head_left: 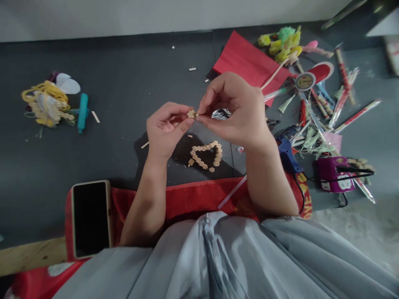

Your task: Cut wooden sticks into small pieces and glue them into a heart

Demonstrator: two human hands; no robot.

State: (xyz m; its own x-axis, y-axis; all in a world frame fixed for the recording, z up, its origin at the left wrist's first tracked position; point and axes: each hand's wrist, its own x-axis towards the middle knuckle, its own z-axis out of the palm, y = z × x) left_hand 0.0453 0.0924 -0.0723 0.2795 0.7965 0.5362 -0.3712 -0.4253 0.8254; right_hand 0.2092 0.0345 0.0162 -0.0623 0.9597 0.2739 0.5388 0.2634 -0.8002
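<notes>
Between my two hands is a small beige flower-shaped piece. My left hand pinches it from the left with thumb and forefinger. From the right, the thumb and forefinger of my right hand close at its edge; whether they grip the piece itself or a tiny bit beside it is too small to tell. Below them on the dark table lies a heart-shaped ring of similar beige pieces. A loose beige bit is near it.
A phone lies at the front left on red cloth. Yellow cord and a teal tube are at left. Red paper, a blue glue gun, a purple box and several wrapped sticks crowd the right.
</notes>
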